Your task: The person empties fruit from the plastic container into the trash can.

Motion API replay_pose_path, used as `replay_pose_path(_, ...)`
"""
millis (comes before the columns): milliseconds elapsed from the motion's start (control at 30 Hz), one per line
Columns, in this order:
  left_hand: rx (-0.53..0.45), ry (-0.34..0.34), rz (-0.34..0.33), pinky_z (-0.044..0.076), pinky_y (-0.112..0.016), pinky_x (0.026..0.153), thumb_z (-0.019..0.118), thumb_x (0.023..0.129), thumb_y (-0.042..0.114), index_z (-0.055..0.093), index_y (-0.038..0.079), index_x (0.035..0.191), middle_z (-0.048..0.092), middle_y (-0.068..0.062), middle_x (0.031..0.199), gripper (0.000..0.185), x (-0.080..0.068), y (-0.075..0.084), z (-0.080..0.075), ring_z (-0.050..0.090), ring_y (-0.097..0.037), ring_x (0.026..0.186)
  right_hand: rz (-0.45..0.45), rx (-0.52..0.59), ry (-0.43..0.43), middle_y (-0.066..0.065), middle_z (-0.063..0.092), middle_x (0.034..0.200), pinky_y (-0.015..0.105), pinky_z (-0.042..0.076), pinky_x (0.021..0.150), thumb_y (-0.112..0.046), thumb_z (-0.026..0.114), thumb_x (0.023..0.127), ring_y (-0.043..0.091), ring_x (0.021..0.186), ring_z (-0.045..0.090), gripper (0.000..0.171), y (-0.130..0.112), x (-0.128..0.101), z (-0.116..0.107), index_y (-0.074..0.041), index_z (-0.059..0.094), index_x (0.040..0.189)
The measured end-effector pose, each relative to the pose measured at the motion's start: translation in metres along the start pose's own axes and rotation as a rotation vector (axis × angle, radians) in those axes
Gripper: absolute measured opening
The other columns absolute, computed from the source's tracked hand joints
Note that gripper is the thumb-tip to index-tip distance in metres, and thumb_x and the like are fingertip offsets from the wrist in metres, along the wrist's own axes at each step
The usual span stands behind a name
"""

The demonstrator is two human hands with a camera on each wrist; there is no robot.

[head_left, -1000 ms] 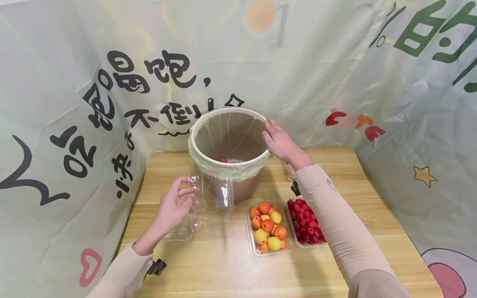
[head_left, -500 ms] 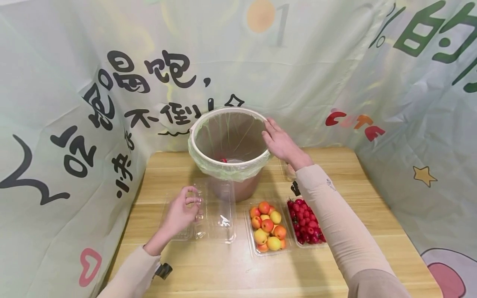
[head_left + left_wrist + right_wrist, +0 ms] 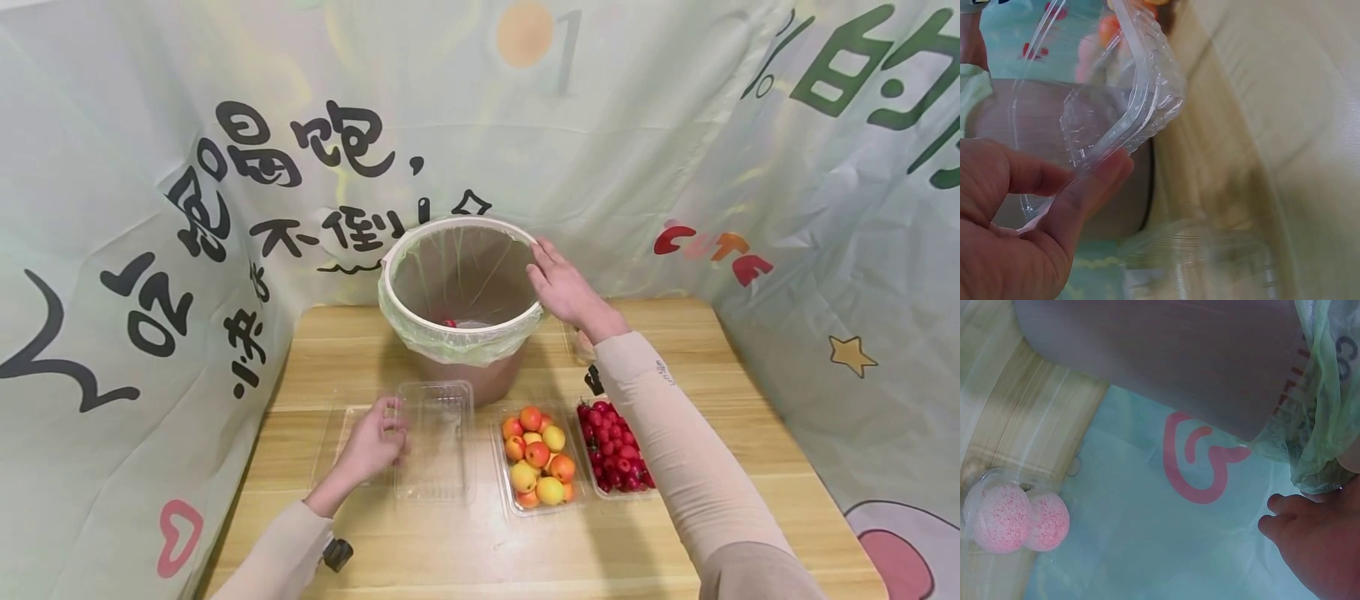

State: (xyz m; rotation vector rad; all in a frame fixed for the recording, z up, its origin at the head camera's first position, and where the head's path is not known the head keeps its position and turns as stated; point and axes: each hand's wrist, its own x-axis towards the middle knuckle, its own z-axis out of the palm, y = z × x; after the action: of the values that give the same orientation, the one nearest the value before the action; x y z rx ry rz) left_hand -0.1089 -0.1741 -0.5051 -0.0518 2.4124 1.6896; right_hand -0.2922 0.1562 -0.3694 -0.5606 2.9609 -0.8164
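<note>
My left hand point(image 3: 386, 427) pinches the rim of an empty clear plastic clamshell box point(image 3: 435, 437), which lies opened flat on the wooden table point(image 3: 675, 350). In the left wrist view my thumb and fingers point(image 3: 1085, 187) hold the box's crinkled edge point(image 3: 1147, 100). My right hand point(image 3: 543, 265) rests with straight fingers on the right rim of a brown bin point(image 3: 480, 379) lined with a green bag point(image 3: 450, 342). The right wrist view shows the bin wall point(image 3: 1166, 356) and the bag's overhang point(image 3: 1325, 406) above that hand point(image 3: 1310, 544).
A clear tray of orange-yellow fruit point(image 3: 538, 457) and a tray of red cherries point(image 3: 617, 446) sit right of the box. Something small and red point(image 3: 448, 322) lies in the bin. Two pink balls in clear packaging point(image 3: 1013, 515) lie behind the bin. Printed cloth walls surround the table.
My left hand has lowered the clear box from tilted in the air down flat onto the table. The right hand has stayed on the bin's rim.
</note>
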Motion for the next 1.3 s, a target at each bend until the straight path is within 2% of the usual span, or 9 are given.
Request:
replay_pose_path(133, 0.017, -0.006, -0.016, 0.064, -0.047, 0.058, 0.058, 0.093, -0.015, 0.049, -0.004, 0.139, 0.07, -0.035, 0.12, 0.049, 0.002, -0.011, 0.003, 0.071, -0.034, 0.067, -0.001, 0.002, 0.004, 0.014, 0.005, 0.178, 0.05, 0.012, 0.135, -0.042, 0.025, 0.113, 0.034, 0.165, 0.009, 0.067, -0.001, 0.0, 0.0, -0.006, 0.014, 0.168)
replay_pose_path(367, 0.08, -0.004, -0.005, 0.059, -0.04, 0.048, 0.061, 0.093, -0.014, 0.048, -0.008, 0.144, 0.075, -0.025, 0.089, 0.053, 0.004, -0.026, 0.009, 0.066, -0.031, 0.052, -0.004, -0.001, 0.003, 0.015, 0.006, 0.178, 0.051, 0.013, 0.135, -0.042, 0.025, 0.113, 0.034, 0.165, 0.009, 0.067, 0.001, 0.001, 0.001, -0.005, 0.014, 0.168)
replay_pose_path(600, 0.131, 0.003, -0.031, 0.055, -0.027, 0.046, 0.062, 0.094, -0.011, 0.038, -0.012, 0.154, 0.076, -0.022, 0.093, 0.065, 0.004, -0.034, 0.012, 0.068, -0.033, 0.055, -0.004, -0.002, 0.005, 0.015, 0.005, 0.178, 0.052, 0.014, 0.135, -0.043, 0.024, 0.113, 0.034, 0.165, 0.009, 0.067, 0.0, 0.0, 0.0, -0.006, 0.014, 0.168)
replay_pose_path(767, 0.183, -0.018, -0.046, 0.045, -0.019, 0.043, 0.062, 0.096, -0.008, 0.035, -0.016, 0.155, 0.072, -0.019, 0.085, 0.066, 0.004, -0.036, 0.012, 0.068, -0.031, 0.054, -0.002, -0.001, 0.006, 0.014, 0.006, 0.178, 0.05, 0.013, 0.135, -0.043, 0.024, 0.113, 0.033, 0.165, 0.008, 0.068, 0.0, 0.001, 0.0, -0.006, 0.014, 0.169)
replay_pose_path(900, 0.201, -0.04, -0.052, 0.038, -0.016, 0.041, 0.061, 0.097, -0.005, 0.03, -0.018, 0.156, 0.065, -0.012, 0.07, 0.068, 0.004, -0.037, 0.012, 0.065, -0.028, 0.051, -0.002, -0.002, 0.006, 0.015, 0.006, 0.178, 0.049, 0.013, 0.136, -0.041, 0.026, 0.113, 0.033, 0.165, 0.009, 0.067, 0.0, 0.001, 0.0, -0.006, 0.015, 0.168)
replay_pose_path(1067, 0.204, -0.042, -0.047, 0.037, -0.016, 0.041, 0.06, 0.096, -0.006, 0.028, -0.022, 0.154, 0.054, 0.0, 0.057, 0.068, 0.004, -0.039, 0.012, 0.065, -0.028, 0.05, -0.002, -0.006, 0.007, 0.015, 0.006, 0.178, 0.049, 0.013, 0.136, -0.042, 0.025, 0.113, 0.033, 0.165, 0.009, 0.067, 0.0, 0.002, 0.0, -0.005, 0.015, 0.168)
replay_pose_path(1300, 0.234, -0.027, -0.052, 0.037, -0.015, 0.041, 0.061, 0.097, -0.005, 0.031, -0.024, 0.151, 0.05, 0.003, 0.056, 0.064, 0.005, -0.039, 0.013, 0.063, -0.021, 0.047, -0.005, -0.012, 0.006, 0.015, 0.005, 0.178, 0.05, 0.013, 0.135, -0.042, 0.024, 0.113, 0.034, 0.165, 0.008, 0.067, 0.001, 0.002, 0.001, -0.006, 0.013, 0.169)
